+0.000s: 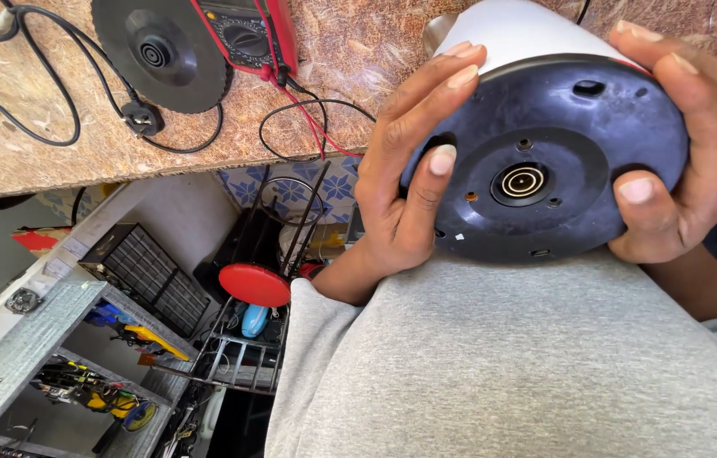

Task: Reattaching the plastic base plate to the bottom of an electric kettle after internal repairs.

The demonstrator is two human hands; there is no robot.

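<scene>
Kettle [545,153] | tipped, black base facing camera | clasped between left hand [405,178] and right hand [689,144]

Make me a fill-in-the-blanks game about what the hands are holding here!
1. Both hands, left hand and right hand, hold a white electric kettle with a round ____ plastic underside.
2. The round black kettle base lies on the ____ workbench.
3. The multimeter with red casing lies ____ the kettle base.

Missing words: black; chipboard; beside
</scene>
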